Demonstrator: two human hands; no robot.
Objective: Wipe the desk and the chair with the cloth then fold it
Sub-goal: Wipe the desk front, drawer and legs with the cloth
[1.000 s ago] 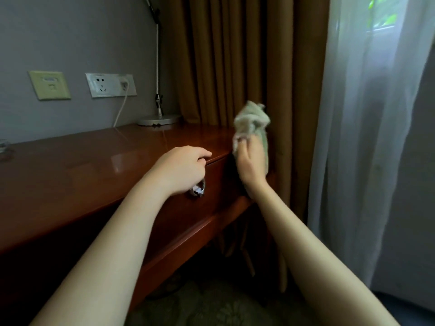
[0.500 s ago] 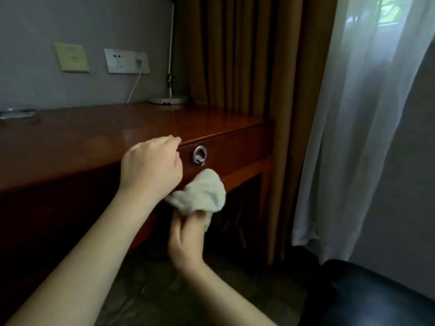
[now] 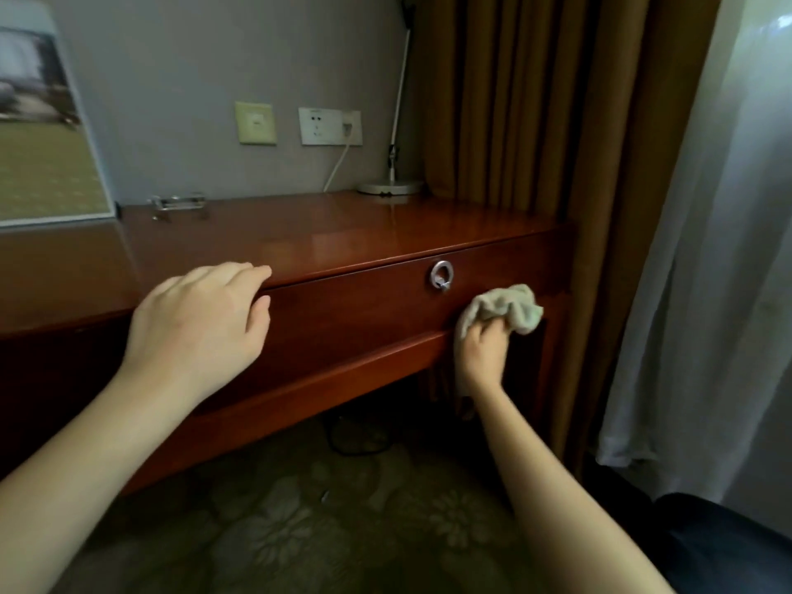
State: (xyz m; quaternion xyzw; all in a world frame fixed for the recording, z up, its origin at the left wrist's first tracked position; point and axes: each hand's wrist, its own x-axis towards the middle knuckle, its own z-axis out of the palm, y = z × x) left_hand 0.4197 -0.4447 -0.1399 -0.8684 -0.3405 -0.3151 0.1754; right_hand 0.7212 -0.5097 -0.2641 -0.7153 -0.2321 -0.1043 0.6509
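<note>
The glossy reddish-brown wooden desk (image 3: 325, 237) runs along the grey wall, with a drawer front bearing a metal ring pull (image 3: 441, 275). My right hand (image 3: 484, 351) grips a bunched pale grey-green cloth (image 3: 512, 308) and presses it against the drawer front, just right of and below the ring pull. My left hand (image 3: 201, 323) rests with loosely bent fingers at the desk's front edge, holding nothing. A dark blue-black chair seat (image 3: 728, 546) shows at the bottom right corner.
A lamp base (image 3: 390, 187) with a thin stem stands at the desk's back right. A clear holder (image 3: 178, 206) and a framed picture (image 3: 38, 156) are at the back left. Brown curtain (image 3: 535, 122) and sheer white curtain (image 3: 707, 272) hang right. Patterned carpet (image 3: 321, 529) lies below.
The view has pulled back and turned left. My right hand has carried the cloth from under my left hand rightward, past the ring pull on the drawer front. My left hand stays at the desk edge.
</note>
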